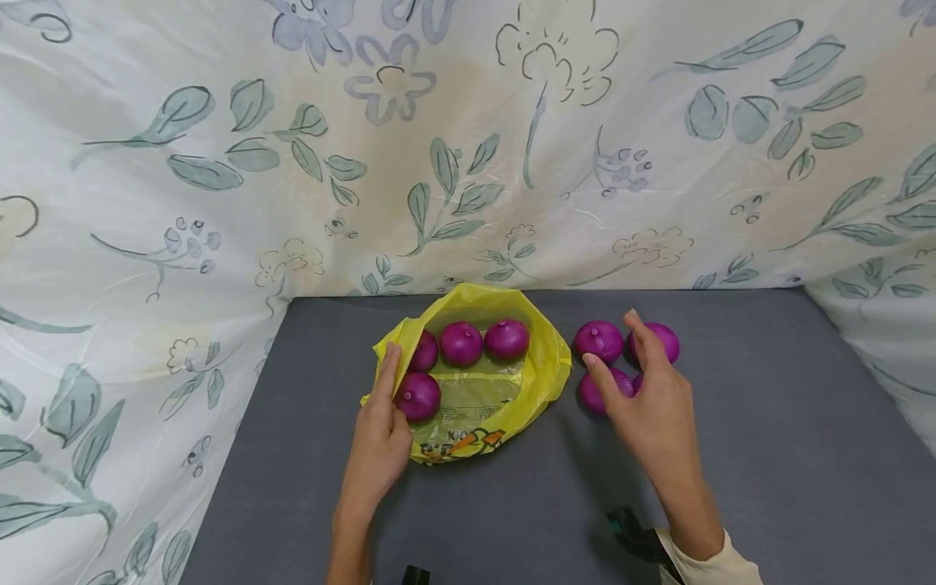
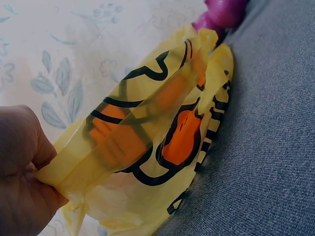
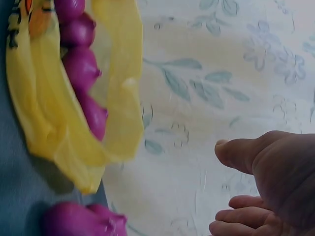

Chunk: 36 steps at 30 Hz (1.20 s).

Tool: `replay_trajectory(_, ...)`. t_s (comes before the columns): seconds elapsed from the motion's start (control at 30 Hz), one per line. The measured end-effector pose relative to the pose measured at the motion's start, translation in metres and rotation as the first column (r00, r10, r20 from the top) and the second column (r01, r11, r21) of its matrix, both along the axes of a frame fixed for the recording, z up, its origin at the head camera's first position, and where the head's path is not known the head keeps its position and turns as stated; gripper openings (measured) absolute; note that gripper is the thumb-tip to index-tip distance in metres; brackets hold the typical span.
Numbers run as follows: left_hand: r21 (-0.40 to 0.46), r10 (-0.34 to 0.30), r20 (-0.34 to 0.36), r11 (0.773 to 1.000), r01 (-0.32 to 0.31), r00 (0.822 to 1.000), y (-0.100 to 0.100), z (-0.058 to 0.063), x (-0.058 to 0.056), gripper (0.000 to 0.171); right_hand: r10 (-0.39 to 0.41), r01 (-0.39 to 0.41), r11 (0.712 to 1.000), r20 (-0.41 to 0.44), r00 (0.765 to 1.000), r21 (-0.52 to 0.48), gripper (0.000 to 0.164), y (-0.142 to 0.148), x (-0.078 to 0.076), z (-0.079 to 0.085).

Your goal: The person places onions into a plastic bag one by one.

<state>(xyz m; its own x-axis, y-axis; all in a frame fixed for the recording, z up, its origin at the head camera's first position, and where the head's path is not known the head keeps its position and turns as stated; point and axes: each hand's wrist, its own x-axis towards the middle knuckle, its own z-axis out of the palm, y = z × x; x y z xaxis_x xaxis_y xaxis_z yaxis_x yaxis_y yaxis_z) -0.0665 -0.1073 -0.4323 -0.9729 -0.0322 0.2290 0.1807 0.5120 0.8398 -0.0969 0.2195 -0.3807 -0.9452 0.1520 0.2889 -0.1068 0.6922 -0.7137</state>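
We see the left hand (image 1: 378, 431) pinching the rim of the yellow bag (image 1: 552, 366) between thumb and fingers. On the bag's near wall, right of those fingers, we read what looks like "KIO" beside an orange-and-black print (image 1: 475, 441); the finer lines of print are too small for us. The mouth gapes beside the fingertips, and we count four purple onions inside (image 1: 461, 344).

Our right hand (image 1: 661, 414) has its thumb and fingers spread, gripping nothing, over four loose onions (image 1: 600, 340), one mostly hidden. Only a narrow gap parts these from the bag's rim. Right of these fingers the grey table (image 1: 790, 422) runs to its slanting edge; beyond them, its far edge meets flowered cloth (image 1: 468, 106).
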Motion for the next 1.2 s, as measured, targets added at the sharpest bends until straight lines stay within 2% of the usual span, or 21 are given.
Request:
replay_trajectory(0.4, -0.027, 0.005, -0.036, 1.0, -0.006, 0.999, -0.001, -0.001, 0.001, 0.081, -0.097, 0.099, 0.995, 0.089, 0.991, -0.021, 0.089, 0.049, 0.01, -0.013)
replay_trajectory(0.57, -0.036, 0.0, -0.05, 0.999, -0.001, 0.999, -0.001, 0.0, -0.001, 0.081, -0.127, 0.126, 0.992, 0.088, 0.988, 0.01, 0.09, 0.068, 0.012, -0.014)
replay_trajectory(0.73, -0.031, 0.0, -0.046, 1.0, -0.002, 0.999, -0.002, 0.001, -0.001, 0.081, -0.16, 0.159, 0.987, 0.126, 0.979, 0.019, 0.092, 0.086, 0.014, -0.02)
replay_trajectory(1.0, -0.028, -0.007, -0.031, 1.0, 0.006, 0.999, -0.001, 0.002, -0.002, 0.081, -0.074, 0.063, 0.996, 0.233, 0.97, 0.057, 0.111, 0.112, 0.017, -0.037)
replay_trajectory(1.2, -0.03, -0.006, -0.041, 1.0, 0.004, 0.999, -0.001, 0.001, -0.002, 0.081, -0.06, 0.044, 0.996, 0.239, 0.969, 0.071, 0.113, 0.119, 0.017, -0.048)
